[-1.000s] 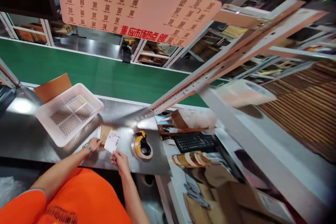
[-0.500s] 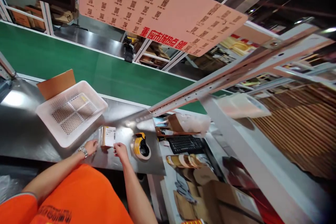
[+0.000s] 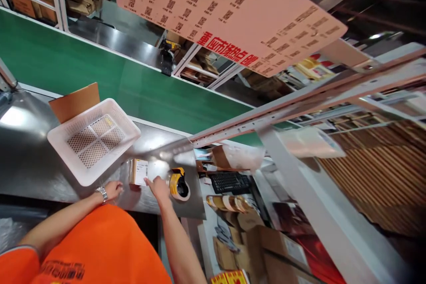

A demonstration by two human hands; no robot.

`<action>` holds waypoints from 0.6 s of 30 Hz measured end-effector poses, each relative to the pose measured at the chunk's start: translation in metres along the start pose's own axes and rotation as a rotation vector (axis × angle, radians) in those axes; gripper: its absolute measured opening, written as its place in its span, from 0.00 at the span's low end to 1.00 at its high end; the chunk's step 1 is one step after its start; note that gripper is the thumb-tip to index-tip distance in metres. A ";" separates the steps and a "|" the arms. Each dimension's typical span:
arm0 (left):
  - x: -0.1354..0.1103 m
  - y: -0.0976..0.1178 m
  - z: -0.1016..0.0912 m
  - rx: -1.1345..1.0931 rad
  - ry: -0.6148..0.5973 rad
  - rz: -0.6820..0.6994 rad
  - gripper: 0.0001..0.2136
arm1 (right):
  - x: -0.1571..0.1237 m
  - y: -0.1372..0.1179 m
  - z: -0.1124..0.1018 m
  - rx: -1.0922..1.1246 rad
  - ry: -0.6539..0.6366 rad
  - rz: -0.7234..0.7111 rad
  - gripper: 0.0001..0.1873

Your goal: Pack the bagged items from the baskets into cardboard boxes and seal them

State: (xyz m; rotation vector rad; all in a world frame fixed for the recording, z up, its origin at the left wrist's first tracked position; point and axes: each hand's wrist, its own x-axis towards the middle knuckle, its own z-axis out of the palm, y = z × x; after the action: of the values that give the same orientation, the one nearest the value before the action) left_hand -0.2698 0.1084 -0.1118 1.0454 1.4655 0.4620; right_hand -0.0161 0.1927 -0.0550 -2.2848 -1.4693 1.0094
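A small cardboard box (image 3: 133, 173) with a white printed label (image 3: 141, 172) on it sits on the metal bench between my hands. My right hand (image 3: 159, 187) is at the box's right side, a fingertip touching the label's lower right edge, the other fingers loosely bent. My left hand (image 3: 114, 190), wearing a metal watch, hovers just left of the box with loosely bent, parted fingers and nothing visible in it. Right of my right hand lies a yellow and black tape dispenser (image 3: 179, 184) with a roll of tape.
A white plastic basket (image 3: 71, 159) stands on the metal bench (image 3: 29, 159), with a cardboard flap (image 3: 76, 102) behind it. Beyond runs a green conveyor belt (image 3: 133, 84). To the right are a keyboard (image 3: 230, 182), tape rolls (image 3: 229, 203), cartons (image 3: 276, 248) and a metal post (image 3: 319, 204).
My right hand has shifted a little inward and up over the label's edge. My left hand has drawn slightly away from the box. The camera view has tilted a little.
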 end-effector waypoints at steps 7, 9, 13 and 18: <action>-0.004 -0.005 -0.011 0.005 -0.024 -0.029 0.06 | -0.010 -0.032 0.034 0.156 -0.020 -0.452 0.13; -0.003 -0.009 -0.013 0.002 -0.023 -0.042 0.07 | -0.009 -0.039 0.048 0.201 -0.077 -0.515 0.15; -0.003 -0.016 -0.010 -0.030 0.024 -0.056 0.11 | 0.002 -0.035 0.060 0.256 -0.144 -0.553 0.25; -0.008 -0.015 0.013 -0.178 0.183 -0.078 0.12 | 0.031 0.004 0.070 -0.113 -0.085 -0.727 0.36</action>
State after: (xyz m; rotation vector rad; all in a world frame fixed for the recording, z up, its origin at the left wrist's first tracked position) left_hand -0.2634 0.0905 -0.1217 0.8190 1.5883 0.6337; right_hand -0.0517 0.2064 -0.1212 -1.5409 -2.1891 0.8057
